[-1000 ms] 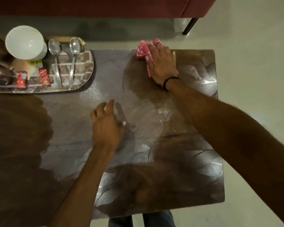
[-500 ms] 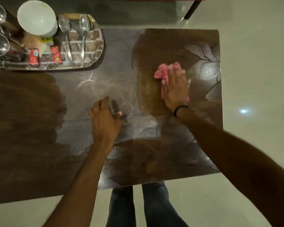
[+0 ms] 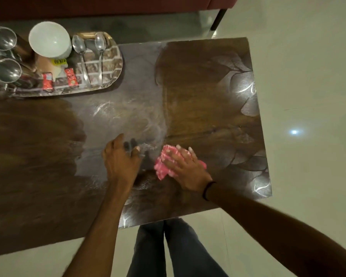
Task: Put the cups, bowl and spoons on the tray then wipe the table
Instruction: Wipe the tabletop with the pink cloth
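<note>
Head view, looking down on the table (image 3: pixel 208 86). I take the tray (image 3: pixel 112 62) as landmark; it sits at the table's far-left corner. On it I see a white bowl (image 3: pixel 49 40), two spoons (image 3: pixel 80 56) lying side by side to the bowl's right, two metal cups (image 3: pixel 5 54) at the tray's left end, and two red sachets (image 3: pixel 71 76) along its near edge. Well apart from the tray, toward the near edge, my right hand (image 3: pixel 188 170) presses flat, fingers spread, on a pink cloth (image 3: pixel 164 166) against the table. My left hand (image 3: pixel 120 162) rests just beside the cloth, fingers loose, holding nothing.
</note>
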